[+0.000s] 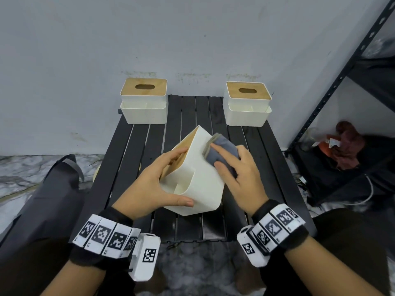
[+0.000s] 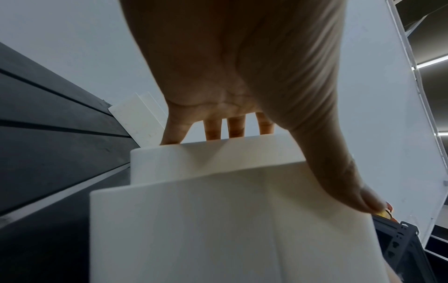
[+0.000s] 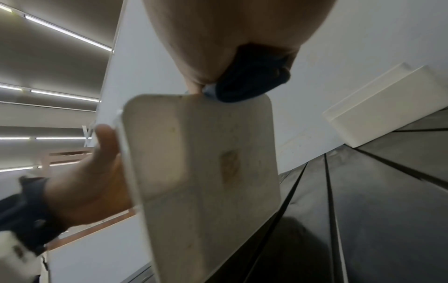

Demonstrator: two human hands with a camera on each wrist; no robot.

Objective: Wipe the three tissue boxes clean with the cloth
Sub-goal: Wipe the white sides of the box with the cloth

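Observation:
A white tissue box with a wooden lid (image 1: 198,174) is tipped over and held above the middle of the black slatted table (image 1: 275,167). My left hand (image 1: 158,184) grips it, fingers on the wooden lid, thumb across the white front (image 2: 218,220). My right hand (image 1: 239,174) presses a folded grey cloth (image 1: 222,150) flat against the box's white side; the cloth (image 3: 252,82) sits at the top edge of the box (image 3: 201,172). Two more white tissue boxes stand upright at the table's far left (image 1: 143,101) and far right (image 1: 248,103).
A grey wall rises right behind the table. A black metal shelf unit (image 1: 350,67) stands at the right with reddish stuff (image 1: 348,148) on its lower level. A dark bag (image 1: 49,201) lies on the marble floor at the left.

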